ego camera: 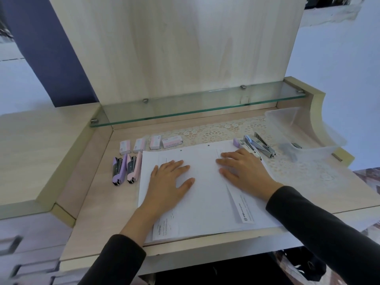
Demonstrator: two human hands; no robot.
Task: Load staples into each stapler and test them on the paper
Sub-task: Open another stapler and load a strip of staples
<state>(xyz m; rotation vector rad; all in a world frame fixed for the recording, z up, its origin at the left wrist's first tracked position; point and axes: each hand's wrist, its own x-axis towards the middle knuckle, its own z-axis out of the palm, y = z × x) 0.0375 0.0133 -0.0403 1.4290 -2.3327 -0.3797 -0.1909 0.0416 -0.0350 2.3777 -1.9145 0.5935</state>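
Both of your hands lie flat on the paper stack (pixel 205 200), palms down, holding nothing. Your left hand (pixel 168 182) rests at the stack's nine o'clock side with fingers straight and the thumb spread toward the middle. Your right hand (pixel 240 171) rests at about two o'clock on the sheets, its fingers straight and pointing toward your left. Dark sleeves cover both forearms.

The stack sits in the middle of the light wooden desk (pixel 98 202), its top sheets slightly fanned, with printed corners peeking out at the near edge.

Taking the paper as the clock's centre: at nine to ten o'clock, just beside the stack's edge, a purple stapler (pixel 118 170) and a pink stapler (pixel 133 168) lie side by side on the desk, both running lengthwise toward you. At eleven o'clock four small staple boxes (pixel 148 144) stand in a row, close together.

At one o'clock a cluster of chrome staplers (pixel 265 146) lies on a lace mat (pixel 213 130), one with a lilac end — how many there are I cannot tell. The nearest of them is just beside the back of your right hand. At two o'clock sits a clear plastic tray (pixel 304 128) with something small and dark blurred inside it.

A glass shelf (pixel 195 105) runs across at twelve o'clock, above the desk's back edge.
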